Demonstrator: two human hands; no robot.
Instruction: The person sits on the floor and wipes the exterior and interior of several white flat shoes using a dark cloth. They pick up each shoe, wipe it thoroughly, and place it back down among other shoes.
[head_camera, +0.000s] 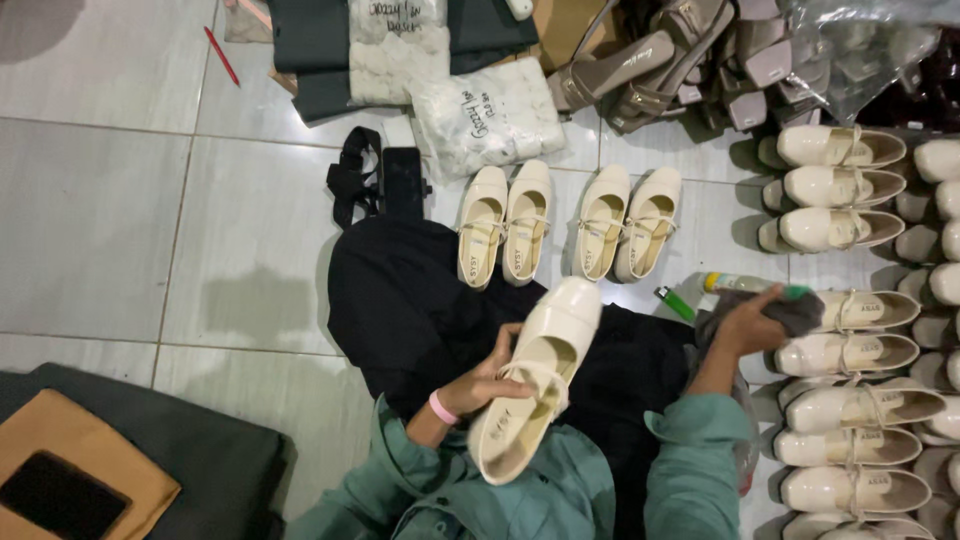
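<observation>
The cream strap shoe (530, 385) rests over our lap, our left hand (485, 385) curled around its middle, fingers closed on the strap so the upper faces us. Our right hand (745, 325) reaches aside, closed on a dark cloth (800, 310) beside the rows of matching shoes (850, 400) lined up on the floor (120, 220).

Cream shoe (535, 375) glossy patent; grey cloth (800, 312) matt; floor tiles (120, 200) smooth.

A: What sort of place is this?
B: A shoe workshop or stockroom: rows of identical cream shoes (850, 350) along the tiled floor's (90, 200) right edge, heaped taupe sandals (660, 60) and bagged packing material (490, 115) at its top edge.
</observation>
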